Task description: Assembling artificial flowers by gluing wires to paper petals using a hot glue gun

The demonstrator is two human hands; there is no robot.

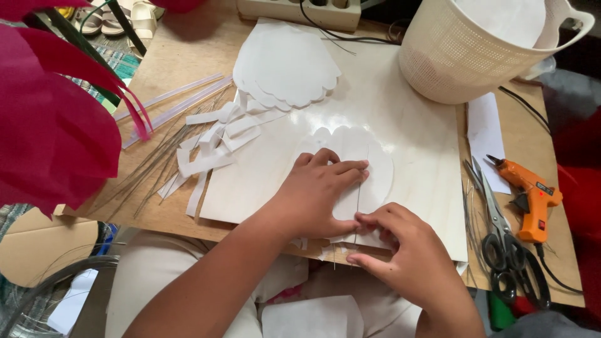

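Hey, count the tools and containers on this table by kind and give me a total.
Orange hot glue gun: 1
Metal scissors with black handles: 1
Cream perforated plastic basket: 1
Clear glue sticks: 2, maybe more
Total: 5

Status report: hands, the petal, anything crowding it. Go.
Left hand flat on white paper petal. Right hand pinching thin wire at the petal's lower edge. Paper strips lie left, scissors right; neither touches.

Home craft corner: glue gun (pixel 532 199), scissors (pixel 501 238), paper petals (pixel 285 62), sandals (pixel 122 19) on floor.
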